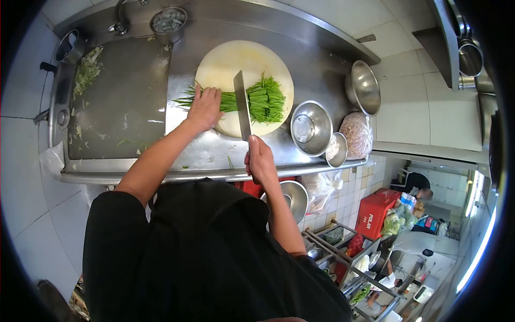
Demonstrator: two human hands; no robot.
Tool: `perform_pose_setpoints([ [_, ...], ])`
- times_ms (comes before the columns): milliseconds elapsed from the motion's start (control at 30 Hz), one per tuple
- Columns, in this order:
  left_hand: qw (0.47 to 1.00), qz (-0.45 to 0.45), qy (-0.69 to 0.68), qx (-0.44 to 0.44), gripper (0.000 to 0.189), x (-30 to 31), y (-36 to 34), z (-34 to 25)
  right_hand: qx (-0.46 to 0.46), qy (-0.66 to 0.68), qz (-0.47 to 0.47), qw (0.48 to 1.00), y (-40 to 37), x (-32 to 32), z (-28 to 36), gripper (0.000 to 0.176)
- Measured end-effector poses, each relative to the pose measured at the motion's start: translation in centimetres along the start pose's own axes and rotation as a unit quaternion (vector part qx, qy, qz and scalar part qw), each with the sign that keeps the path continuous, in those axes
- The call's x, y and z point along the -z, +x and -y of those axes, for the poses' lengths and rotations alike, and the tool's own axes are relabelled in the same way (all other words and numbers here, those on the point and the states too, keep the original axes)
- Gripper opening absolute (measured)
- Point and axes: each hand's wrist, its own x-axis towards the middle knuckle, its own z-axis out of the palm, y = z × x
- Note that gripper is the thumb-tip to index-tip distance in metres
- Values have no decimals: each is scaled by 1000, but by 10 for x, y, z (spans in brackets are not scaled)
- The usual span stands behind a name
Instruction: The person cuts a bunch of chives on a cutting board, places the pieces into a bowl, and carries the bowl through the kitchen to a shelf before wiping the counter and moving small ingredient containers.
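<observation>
Gripping the cleaver [242, 104]: that's the right hand [260, 158], fingers wrapped round the handle, just below the middle of the frame.
Which way the cleaver points: long axis runs nearly top to bottom, leaning a touch left at the top. Far end of the blade aims at the top edge of the frame, handle end down toward the person. Can't tell if the cutting edge touches the board, the greens hide it.
Green stalks [229, 101]: bundle just left of the blade, long axis left to right, so pretty much square to the cleaver. Thin ends poke left, past the board's rim.
Left hand [205, 110]: laid over the bundle, fingertips toward the top of the frame. Can't tell if the fingers curl round underneath.
Cut pile [266, 100]: bright green heap right of the blade, upper middle of the frame.
Round board [241, 52]: pale, under the pile and most of the bundle, sitting on a steel counter [322, 70].
Sink [120, 121]: upper left, leafy scraps [88, 70] along its left side.
Steel bowl [324, 129]: right of the board, a smaller bowl [340, 156] just beside it, lower right.
Clear bag [358, 134]: right of both bowls, stuffed with something pinkish.
</observation>
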Motion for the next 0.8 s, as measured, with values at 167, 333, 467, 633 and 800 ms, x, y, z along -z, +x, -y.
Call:
perform_pose_setpoints([
  [167,999,-27,12,-28,62,-11,1,3,-6,-2,11,1000,23,-17,-16,45],
  [333,993,-87,28,-69,54,-24,-2,8,20,-77,-11,997,33,-27,-17,50],
  [467,996,-50,49,-49,49,-19,1,7,2,-57,-18,998,53,-37,-5,54],
  [633,997,-64,31,-37,59,-21,-1,13,81,-119,-26,989,-17,-15,-63,52],
  [800,998,-55,-21,-2,81,10,-18,33,-32,-55,17,998,-37,-6,-35,48],
])
